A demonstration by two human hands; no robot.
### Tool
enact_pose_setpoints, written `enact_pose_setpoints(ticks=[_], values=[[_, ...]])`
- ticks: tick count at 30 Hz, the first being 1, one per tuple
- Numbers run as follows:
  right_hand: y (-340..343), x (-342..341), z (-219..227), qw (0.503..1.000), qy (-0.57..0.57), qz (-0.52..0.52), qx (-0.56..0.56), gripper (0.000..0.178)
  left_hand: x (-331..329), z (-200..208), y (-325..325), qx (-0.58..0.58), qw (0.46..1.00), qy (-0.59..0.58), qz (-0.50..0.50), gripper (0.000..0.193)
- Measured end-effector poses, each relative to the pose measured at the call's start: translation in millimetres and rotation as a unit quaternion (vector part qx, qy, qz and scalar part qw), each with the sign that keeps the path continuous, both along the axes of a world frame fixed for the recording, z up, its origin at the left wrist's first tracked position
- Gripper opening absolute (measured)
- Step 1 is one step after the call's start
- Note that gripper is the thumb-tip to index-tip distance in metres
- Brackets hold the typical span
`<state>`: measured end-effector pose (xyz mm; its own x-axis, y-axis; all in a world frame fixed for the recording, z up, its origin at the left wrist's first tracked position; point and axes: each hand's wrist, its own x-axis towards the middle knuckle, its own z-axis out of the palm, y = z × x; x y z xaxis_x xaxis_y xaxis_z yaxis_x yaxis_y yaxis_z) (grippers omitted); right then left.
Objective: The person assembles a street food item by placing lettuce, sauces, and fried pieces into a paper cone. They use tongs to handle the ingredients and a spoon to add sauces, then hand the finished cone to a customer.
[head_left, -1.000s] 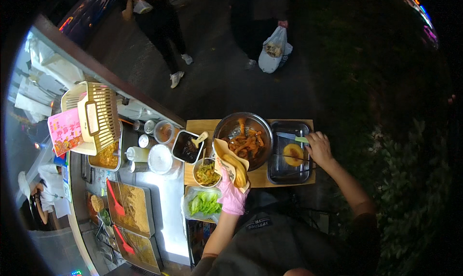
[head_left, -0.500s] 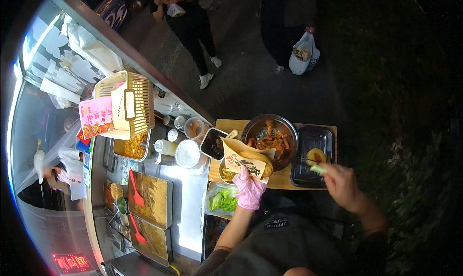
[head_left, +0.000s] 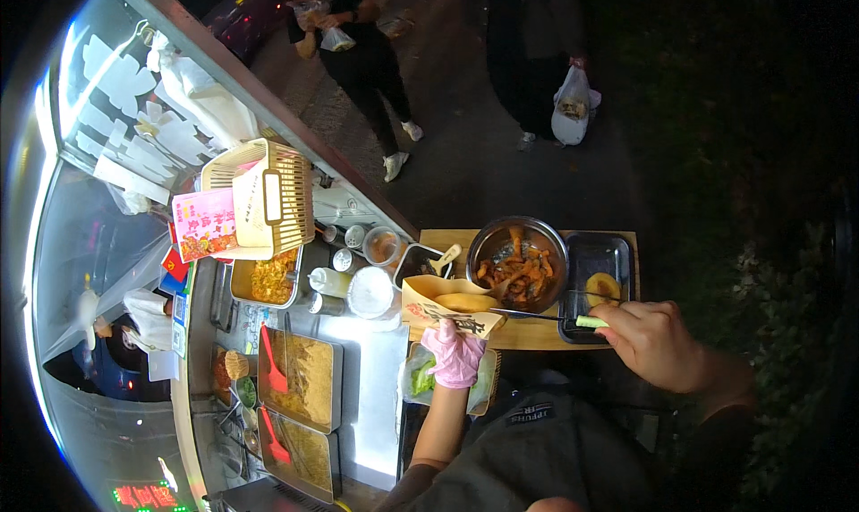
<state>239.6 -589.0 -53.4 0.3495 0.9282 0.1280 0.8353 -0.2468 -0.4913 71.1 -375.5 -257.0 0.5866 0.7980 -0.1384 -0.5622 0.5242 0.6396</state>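
My left hand [head_left: 455, 353], in a pink glove, grips a printed brown paper bag [head_left: 419, 304] from below. A golden bun [head_left: 467, 302] sticks out of the bag's open side. My bare right hand [head_left: 658, 344] is closed on the light green handle of a knife [head_left: 537, 316]. Its thin dark blade points left, and the tip reaches the bag's right end beside the bun; whether it is inside the bun I cannot tell. Just beyond the right hand, a round golden bun [head_left: 602, 288] lies in a black tray [head_left: 598, 251].
A steel bowl [head_left: 548, 232] of browned meat pieces stands behind the bag. Lettuce [head_left: 422, 378] sits in a container below my left hand. To the left are steel trays [head_left: 309, 378] with red spatulas, bottles and a beige basket [head_left: 291, 190]. Two people stand beyond the counter.
The knife has swung from over the black tray to the bag, its tip now at the bag's right end. The bag has turned flatter. The whole view has shifted slightly.
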Motion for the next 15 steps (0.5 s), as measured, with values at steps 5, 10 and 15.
enact_pose_setpoints(ticks=[5, 10, 15], values=[[15, -11, 18, 0.996, -0.077, 0.038, -0.027, 0.023, -17, 15, 13, 0.016, 0.999, -0.048, -0.020, 0.087], [46, -12, 8, 0.987, -0.126, 0.096, -0.019, 0.014, -23, 9, 16, 0.011, 0.999, -0.034, -0.022, 0.088], [64, -15, -5, 0.992, -0.040, 0.117, 0.013, 0.016, -29, -12, 32, 0.002, 0.998, -0.052, 0.020, 0.073]])
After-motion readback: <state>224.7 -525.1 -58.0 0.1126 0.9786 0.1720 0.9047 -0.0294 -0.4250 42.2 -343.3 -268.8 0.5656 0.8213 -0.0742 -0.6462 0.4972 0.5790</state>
